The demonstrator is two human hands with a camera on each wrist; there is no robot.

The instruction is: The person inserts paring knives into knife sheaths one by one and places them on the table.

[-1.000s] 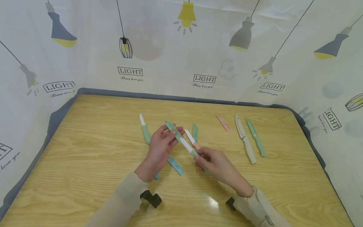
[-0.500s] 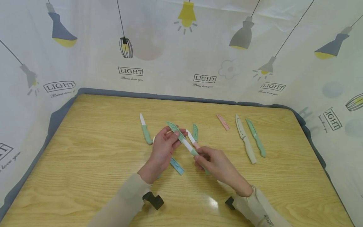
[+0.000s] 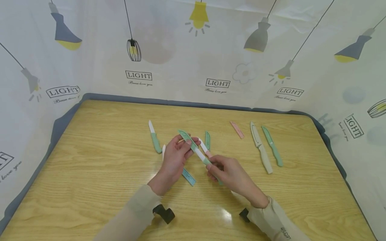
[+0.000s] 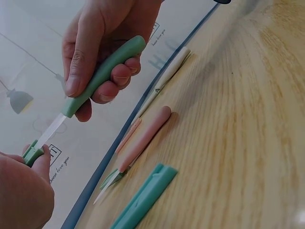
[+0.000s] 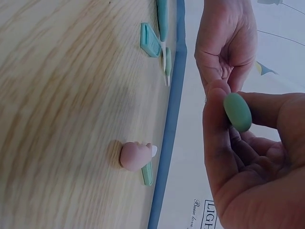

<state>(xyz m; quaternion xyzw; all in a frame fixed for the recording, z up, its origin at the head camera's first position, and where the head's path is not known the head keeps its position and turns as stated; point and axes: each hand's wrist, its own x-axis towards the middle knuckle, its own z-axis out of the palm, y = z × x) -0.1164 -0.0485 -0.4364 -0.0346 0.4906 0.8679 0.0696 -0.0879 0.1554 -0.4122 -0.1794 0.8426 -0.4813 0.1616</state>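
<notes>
My left hand (image 3: 175, 155) pinches a green blade sheath (image 3: 184, 134) between thumb and fingers. A knife with a green handle (image 4: 109, 74) is gripped by my right hand (image 3: 229, 172). Its white blade (image 3: 200, 154) is partly inside the sheath, with a short length showing near the handle. Both are held above the table. Below them lies a pink-handled knife (image 4: 145, 138) with a bare white blade, beside another green sheath (image 3: 207, 140). A blue sheath (image 3: 189, 177) and a knife with a teal handle (image 5: 162, 19) lie near my left hand, which partly hides them in the head view.
At the left lies a green knife (image 3: 155, 143) with its white blade bare. Farther right are a pink sheath (image 3: 237, 130), a sheathed cream knife (image 3: 260, 149) and a sheathed green knife (image 3: 272, 146). A printed curtain (image 3: 181, 60) stands behind the wooden table (image 3: 90, 167).
My left hand has moved slightly right, sliding the green sheath farther along the blade, so less white shows. My right hand has stayed almost still, gripping the green knife.
</notes>
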